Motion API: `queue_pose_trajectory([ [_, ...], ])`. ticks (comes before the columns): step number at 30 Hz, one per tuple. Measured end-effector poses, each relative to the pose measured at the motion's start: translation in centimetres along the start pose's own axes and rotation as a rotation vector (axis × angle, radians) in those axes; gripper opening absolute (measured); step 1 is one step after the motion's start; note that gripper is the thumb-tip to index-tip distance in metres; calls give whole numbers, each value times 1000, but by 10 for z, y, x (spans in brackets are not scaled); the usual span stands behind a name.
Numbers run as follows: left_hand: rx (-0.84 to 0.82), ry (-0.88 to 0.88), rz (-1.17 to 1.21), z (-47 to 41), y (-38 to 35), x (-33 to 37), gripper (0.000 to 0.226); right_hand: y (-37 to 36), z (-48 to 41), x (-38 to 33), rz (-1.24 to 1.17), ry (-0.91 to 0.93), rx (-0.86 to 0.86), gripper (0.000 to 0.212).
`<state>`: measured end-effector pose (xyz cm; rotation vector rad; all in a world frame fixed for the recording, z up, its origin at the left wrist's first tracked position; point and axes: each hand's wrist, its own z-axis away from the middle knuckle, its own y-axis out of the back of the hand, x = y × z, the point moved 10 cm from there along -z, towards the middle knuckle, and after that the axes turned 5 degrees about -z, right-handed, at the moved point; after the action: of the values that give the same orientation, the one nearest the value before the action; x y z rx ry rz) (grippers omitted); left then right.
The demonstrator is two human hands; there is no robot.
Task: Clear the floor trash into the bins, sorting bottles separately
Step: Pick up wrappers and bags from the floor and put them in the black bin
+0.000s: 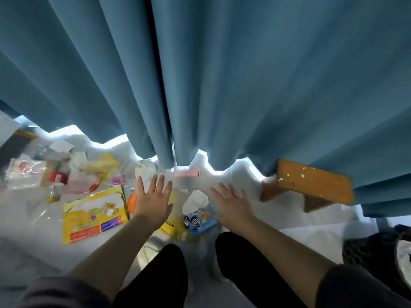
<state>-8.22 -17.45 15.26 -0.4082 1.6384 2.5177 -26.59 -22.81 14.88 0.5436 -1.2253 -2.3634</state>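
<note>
Trash lies scattered on the pale floor below a blue curtain. My left hand point(153, 197) is stretched out flat, fingers spread, above an orange wrapper point(131, 202) and crumpled white paper point(145, 172). My right hand point(231, 202) is also spread flat, holding nothing, just right of a white tissue point(195, 200) and a blue cartoon packet point(200, 220). A large yellow package point(93, 215) lies left of my left hand. Further left a clear plastic bottle point(57, 183) with a red label lies on the floor. A yellow bag point(174, 227) sits under my left wrist.
A small wooden stool point(311, 185) stands at the right against the blue curtain point(200, 74). Clear plastic bags point(24, 174) and yellow wrappers point(104, 163) pile up at the far left. A pink slip point(188, 173) lies by the curtain hem. A dark patterned object point(378, 250) sits at the right edge.
</note>
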Motion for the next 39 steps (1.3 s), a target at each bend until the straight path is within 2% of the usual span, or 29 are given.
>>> queue_pose_trajectory([
  [6, -127, -18, 4, -65, -106, 4, 75, -98, -97, 14, 23, 22, -224, 82],
  [13, -289, 79, 219, -110, -209, 15, 76, -177, -179, 22, 53, 64, -317, 92],
  [17, -288, 119, 287, -128, -239, 28, 76, -198, -209, 17, 37, 105, -281, 88],
  [23, -272, 241, 526, -151, -262, 41, 66, -209, -247, 12, 67, 159, -268, 101],
  [26, -262, 300, 588, -159, -269, 43, 66, -210, -258, 9, 76, 176, -204, 105],
  [31, -299, 344, 636, -165, -287, 47, 65, -215, -266, -4, 61, 186, -169, 99],
  [39, -359, 479, 800, -167, -310, 60, 29, -229, -271, -11, 94, 181, -80, 92],
])
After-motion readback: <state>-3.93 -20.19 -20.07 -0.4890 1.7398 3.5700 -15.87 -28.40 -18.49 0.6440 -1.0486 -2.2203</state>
